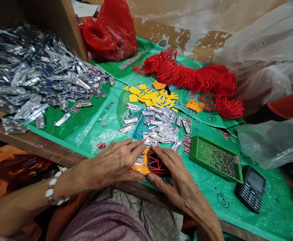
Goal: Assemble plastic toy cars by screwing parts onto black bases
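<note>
Item: orange shell [140, 164] with red lattice frame [155, 162], lay near the wooden table edge [53, 151], both ends hidden by fingers. Left hand [121, 162]: fingers and thumb clamped on the shell. Right hand [175, 169]: likewise on the frame. Silver strip heap [36, 73]: was cut off at left. Small metal pieces [218, 159]: were indistinct singly.

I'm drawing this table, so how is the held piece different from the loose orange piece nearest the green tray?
The held piece has red bars beside its orange part; the loose orange piece shows none. The held piece is between the left hand and right hand; the loose orange piece lies untouched on the green sheet. Both show orange.
</note>
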### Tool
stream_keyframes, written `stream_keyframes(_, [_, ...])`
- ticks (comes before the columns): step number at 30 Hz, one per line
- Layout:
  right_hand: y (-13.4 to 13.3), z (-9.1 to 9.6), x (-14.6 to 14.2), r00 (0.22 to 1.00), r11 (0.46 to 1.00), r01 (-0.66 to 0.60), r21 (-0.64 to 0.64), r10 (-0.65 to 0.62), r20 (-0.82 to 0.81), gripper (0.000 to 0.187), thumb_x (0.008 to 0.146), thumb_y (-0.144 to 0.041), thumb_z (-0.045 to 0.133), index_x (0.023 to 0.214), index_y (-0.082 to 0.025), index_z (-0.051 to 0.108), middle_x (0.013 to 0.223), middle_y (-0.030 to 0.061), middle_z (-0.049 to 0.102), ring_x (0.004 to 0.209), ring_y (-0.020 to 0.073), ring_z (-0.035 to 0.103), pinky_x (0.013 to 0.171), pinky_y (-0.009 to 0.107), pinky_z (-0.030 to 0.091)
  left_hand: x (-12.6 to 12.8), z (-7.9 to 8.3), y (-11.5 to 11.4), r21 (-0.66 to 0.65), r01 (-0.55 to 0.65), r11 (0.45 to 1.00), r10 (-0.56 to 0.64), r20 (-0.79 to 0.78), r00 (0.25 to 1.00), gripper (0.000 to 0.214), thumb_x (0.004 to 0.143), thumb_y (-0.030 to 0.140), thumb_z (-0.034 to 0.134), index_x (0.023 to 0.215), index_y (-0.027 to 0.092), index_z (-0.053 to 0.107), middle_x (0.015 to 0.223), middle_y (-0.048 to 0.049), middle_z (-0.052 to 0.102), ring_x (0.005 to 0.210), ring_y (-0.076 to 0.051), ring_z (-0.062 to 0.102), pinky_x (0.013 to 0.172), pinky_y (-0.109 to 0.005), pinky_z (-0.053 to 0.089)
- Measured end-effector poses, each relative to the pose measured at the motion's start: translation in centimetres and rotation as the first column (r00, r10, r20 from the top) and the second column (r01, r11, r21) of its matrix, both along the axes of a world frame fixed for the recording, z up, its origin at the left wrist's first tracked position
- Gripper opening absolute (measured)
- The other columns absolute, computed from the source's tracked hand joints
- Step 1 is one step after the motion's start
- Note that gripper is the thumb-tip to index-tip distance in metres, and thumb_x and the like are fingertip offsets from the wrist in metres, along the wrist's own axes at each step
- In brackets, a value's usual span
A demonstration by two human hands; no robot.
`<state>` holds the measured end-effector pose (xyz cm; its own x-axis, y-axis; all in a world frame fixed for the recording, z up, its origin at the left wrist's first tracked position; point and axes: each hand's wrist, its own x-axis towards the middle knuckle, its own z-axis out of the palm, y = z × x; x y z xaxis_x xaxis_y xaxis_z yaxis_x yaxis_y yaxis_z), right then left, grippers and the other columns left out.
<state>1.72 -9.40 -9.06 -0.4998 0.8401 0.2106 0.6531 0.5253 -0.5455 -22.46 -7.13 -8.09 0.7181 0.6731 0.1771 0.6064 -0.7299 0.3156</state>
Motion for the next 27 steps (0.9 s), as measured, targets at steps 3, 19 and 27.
stream_keyframes(3, [0.1,0.1,-0.2,0.997,0.999,-0.042,0.019,0.041,0.062,0.065,0.095,-0.039,0.058,0.154,-0.029,0.031,0.141,0.0082,0.057,0.130,0.0244,0.053,0.106,0.046,0.047,0.1,-0.7,-0.4,-0.005,-0.007,1.000,0.007,0.052,0.999,0.067,0.092,0.047,0.066,0.140,0.009,0.042,0.135,-0.0199,0.061,0.125,-0.028,0.059,0.109,-0.039,0.045])
stream_keyframes(19, [0.5,-1.0,-0.6,0.999,0.992,0.041,0.118,-0.037,-0.034,0.053,0.094,-0.037,0.059,0.146,-0.032,0.049,0.130,0.0099,0.062,0.114,0.0264,0.058,0.095,0.044,0.047,1.3,-1.2,0.3,-0.420,-0.026,0.907,0.199,0.373,0.906,0.090,0.090,0.055,0.066,0.159,0.018,0.021,0.158,-0.0183,0.038,0.143,-0.033,0.042,0.113,-0.048,0.043])
stream_keyframes(27, [-0.5,1.4,2.0,0.484,0.577,-0.258,-0.775,-0.617,-0.621,0.050,0.059,-0.051,0.088,0.102,-0.028,0.078,0.100,0.0052,0.078,0.100,0.0315,0.071,0.093,0.047,0.055,2.6,3.1,0.9,-0.467,0.066,0.882,0.264,0.605,0.751,0.048,0.095,0.040,0.059,0.140,0.023,0.055,0.132,-0.0063,0.065,0.117,-0.023,0.060,0.101,-0.036,0.050])
